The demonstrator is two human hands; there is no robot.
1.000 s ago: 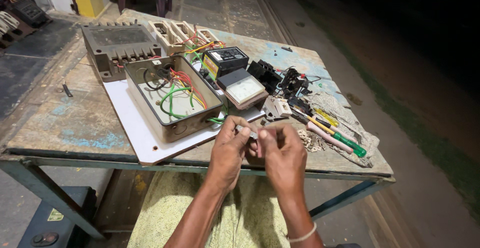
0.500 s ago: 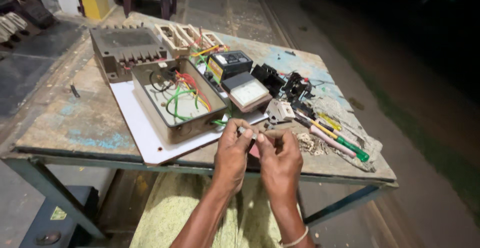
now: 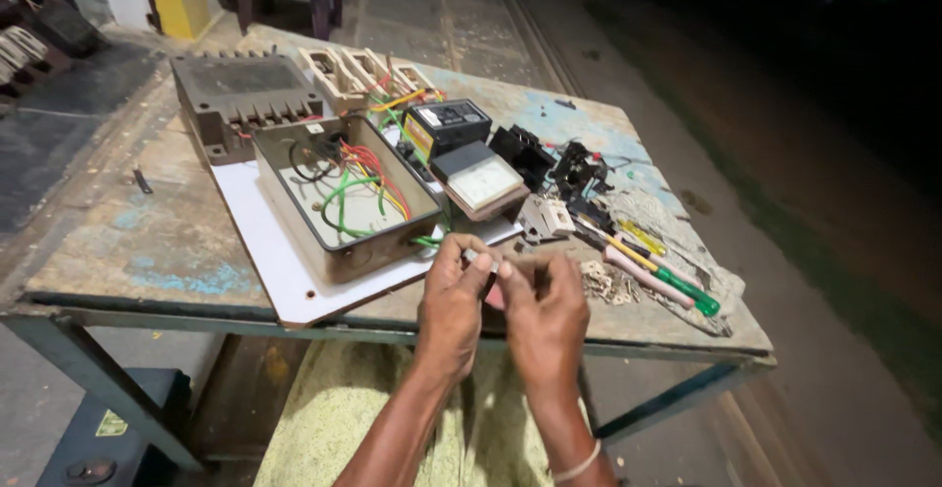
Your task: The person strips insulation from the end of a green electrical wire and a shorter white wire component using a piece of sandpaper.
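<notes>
Where the two forearms come up from the near edge of the picture, the left hand and the right hand meet just above the near rim of the worktop. Both sets of fingers are curled in narrow, tips pressed together around a small grey part pinched between the two hands; only a sliver of it shows, so its kind cannot be told. A thin band circles the right wrist.

Just beyond the fingers, to the left, an open metal box sits on a white board, with green, red and yellow wires coiled inside it. One green wire leaves its near right corner and runs toward the fingers. To the right of the hands, near them, lie a white plug piece, a pale frayed scrap and several screwdrivers with pink, green and yellow handles, resting on a crumpled cloth.

Farther back stand a pale-faced panel meter, a black-and-yellow meter and black switch parts. At the far left of the worktop is a grey ribbed metal cover, and beside it a row of cream ceramic fuse carriers.
</notes>
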